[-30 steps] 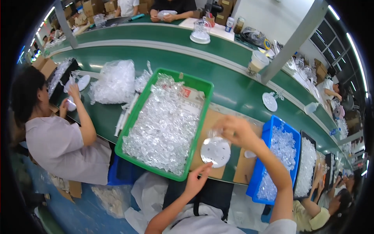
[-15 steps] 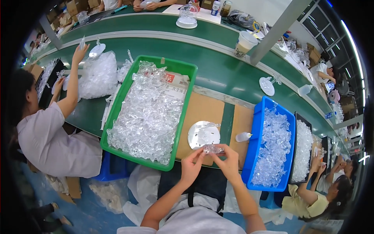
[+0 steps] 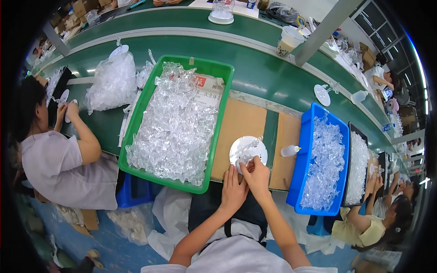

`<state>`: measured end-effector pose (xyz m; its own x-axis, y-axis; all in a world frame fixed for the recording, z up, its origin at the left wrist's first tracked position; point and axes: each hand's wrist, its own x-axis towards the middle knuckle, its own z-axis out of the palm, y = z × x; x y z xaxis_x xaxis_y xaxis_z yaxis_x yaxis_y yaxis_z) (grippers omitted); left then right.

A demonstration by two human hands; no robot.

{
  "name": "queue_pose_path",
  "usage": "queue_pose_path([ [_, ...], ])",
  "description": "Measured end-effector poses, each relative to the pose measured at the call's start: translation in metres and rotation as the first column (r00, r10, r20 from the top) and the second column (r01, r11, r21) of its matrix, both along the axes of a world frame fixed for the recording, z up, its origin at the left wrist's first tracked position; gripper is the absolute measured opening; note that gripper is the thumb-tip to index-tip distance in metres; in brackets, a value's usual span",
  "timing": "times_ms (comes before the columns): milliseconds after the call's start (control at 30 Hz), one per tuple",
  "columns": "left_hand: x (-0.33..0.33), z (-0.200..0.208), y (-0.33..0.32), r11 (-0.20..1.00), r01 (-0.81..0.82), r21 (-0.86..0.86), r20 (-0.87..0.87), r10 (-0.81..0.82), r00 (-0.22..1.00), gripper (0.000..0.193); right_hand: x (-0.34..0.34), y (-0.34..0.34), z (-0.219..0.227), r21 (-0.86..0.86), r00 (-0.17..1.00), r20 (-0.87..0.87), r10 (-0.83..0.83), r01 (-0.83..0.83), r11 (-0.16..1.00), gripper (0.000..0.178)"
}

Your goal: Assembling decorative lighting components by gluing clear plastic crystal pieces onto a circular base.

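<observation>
Well, at far left a co-worker in a pale shirt [image 3: 59, 170] has both hands at a white disc [image 3: 63, 97] over the green counter [image 3: 259, 77]. Beside that worker sits a clear bag [image 3: 111, 86] stuffed with translucent pieces, then a green tray [image 3: 229, 82] heaped with clear plastic parts [image 3: 175, 127], newspaper [image 3: 210, 87] showing at its far end. Just right of this tray, a round white base [image 3: 237, 146] lies partly on a cardboard sheet [image 3: 243, 118]. The left hand [image 3: 234, 193] rests at the base's near rim, fingers extended side by side; whether its thumb grips anything, I cannot tell. Close beside it, the right hand [image 3: 257, 177] pinches a clear plastic ornament [image 3: 250, 148] that slants across the base. Farther right come a dropper bottle [image 3: 288, 151] lying on a second cardboard sheet [image 3: 287, 129], a blue bin [image 3: 303, 157] full of transparent pieces [image 3: 323, 159], a filled black tray [image 3: 359, 133], and a co-worker in yellow [image 3: 364, 231].
</observation>
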<state>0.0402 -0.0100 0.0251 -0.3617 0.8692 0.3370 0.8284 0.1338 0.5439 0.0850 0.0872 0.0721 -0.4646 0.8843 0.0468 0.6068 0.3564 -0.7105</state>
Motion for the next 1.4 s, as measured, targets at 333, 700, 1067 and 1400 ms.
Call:
queue_pose_path([
  [333,-0.003,-0.009,-0.002,1.0,0.007,0.023,-0.045,-0.006,0.999,0.039,-0.005,0.004,0.005,0.087,0.984,0.116,0.133,-0.144,0.986,0.028],
  [700,-0.002,-0.015,-0.001,1.0,-0.003,0.027,-0.046,0.004,0.999,0.035,-0.022,0.012,0.009,0.124,0.935,0.334,0.121,-0.17,0.978,0.023],
  [1067,-0.004,-0.014,-0.003,1.0,0.004,0.012,-0.027,-0.004,1.0,0.034,-0.021,0.01,0.01,0.135,0.934,0.34,0.115,-0.17,0.976,0.025],
  [1400,-0.027,0.007,-0.009,0.989,-0.144,0.022,0.337,0.129,0.933,0.046,-0.023,0.003,0.002,0.154,0.956,0.278,0.091,-0.138,0.978,0.024],
])
